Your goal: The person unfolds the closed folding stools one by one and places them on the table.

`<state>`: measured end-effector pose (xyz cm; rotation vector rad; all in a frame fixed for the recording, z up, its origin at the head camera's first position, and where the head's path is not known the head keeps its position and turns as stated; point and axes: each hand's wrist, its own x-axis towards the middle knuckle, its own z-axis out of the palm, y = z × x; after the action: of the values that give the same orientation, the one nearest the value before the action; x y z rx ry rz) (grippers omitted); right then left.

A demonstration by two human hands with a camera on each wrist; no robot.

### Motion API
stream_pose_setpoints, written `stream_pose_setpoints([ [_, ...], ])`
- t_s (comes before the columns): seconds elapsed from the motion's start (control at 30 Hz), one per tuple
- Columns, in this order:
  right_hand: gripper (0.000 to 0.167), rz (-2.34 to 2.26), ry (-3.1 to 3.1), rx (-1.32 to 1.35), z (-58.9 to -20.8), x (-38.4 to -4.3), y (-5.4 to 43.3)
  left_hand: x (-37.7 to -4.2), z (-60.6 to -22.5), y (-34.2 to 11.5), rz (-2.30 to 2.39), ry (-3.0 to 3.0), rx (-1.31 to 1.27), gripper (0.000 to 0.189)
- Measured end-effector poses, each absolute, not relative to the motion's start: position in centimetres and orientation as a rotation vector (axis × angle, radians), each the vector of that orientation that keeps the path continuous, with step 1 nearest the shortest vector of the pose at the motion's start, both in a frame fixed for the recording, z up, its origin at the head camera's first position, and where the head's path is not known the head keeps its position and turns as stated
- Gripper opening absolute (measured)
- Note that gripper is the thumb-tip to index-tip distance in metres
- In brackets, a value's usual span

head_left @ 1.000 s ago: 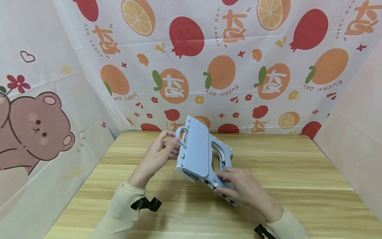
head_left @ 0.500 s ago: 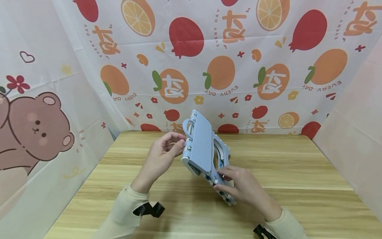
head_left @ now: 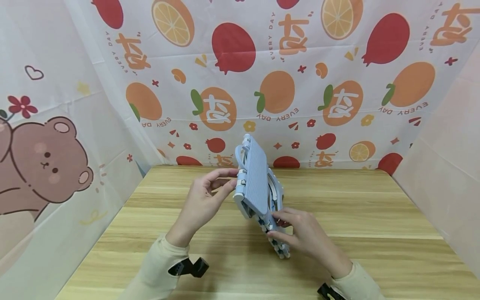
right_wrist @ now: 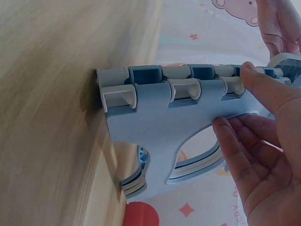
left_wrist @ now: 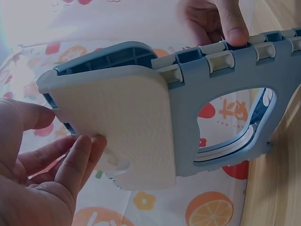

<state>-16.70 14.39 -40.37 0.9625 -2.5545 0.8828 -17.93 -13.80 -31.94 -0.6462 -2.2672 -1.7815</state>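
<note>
A light blue and white folding step stool (head_left: 257, 177), partly folded, stands tilted on the wooden table in the head view. Its ribbed panel is raised, with a loop handle (head_left: 238, 156) on the left edge. My left hand (head_left: 202, 201) pinches that hinged edge below the handle; the left wrist view shows the thumb at the edge and fingertips against the white panel (left_wrist: 127, 113). My right hand (head_left: 305, 232) grips the leg panel (right_wrist: 155, 122), thumb over the hinged edge and fingers at the cut-out. The stool's lower end meets the table in the right wrist view.
The wooden tabletop (head_left: 375, 216) spreads around the stool. A fruit-print cloth (head_left: 262, 54) hangs behind the table, and a bear-print cloth (head_left: 48, 166) hangs on the left. Each wrist wears a black camera mount (head_left: 189, 267).
The stool has swung to a steeper angle, its raised panel shifting right and up. My left hand has slid from the handle to the edge below it. The right hand keeps its hold.
</note>
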Motion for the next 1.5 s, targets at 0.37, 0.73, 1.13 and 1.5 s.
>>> stream_pose_setpoints([
  [0.37,0.047,0.98,-2.577,0.917,-40.5,-16.6,14.0,-17.2,-32.0,-13.0,-1.832,-2.221,-0.761,0.034],
  [0.73,0.041,1.08,-2.471,0.97,-41.2,-16.7,13.7,-16.5,-32.0,-12.0,-1.846,-2.179,-0.87,0.035],
  [1.13,0.028,1.215,-2.434,1.014,-41.8,-16.9,13.3,-17.0,-33.0,-11.7,-1.797,-2.233,-0.895,0.037],
  [1.5,0.033,1.226,-2.453,1.111,-42.4,-17.5,13.3,-18.6,-34.7,-12.3,-1.637,-2.572,-0.926,0.017],
])
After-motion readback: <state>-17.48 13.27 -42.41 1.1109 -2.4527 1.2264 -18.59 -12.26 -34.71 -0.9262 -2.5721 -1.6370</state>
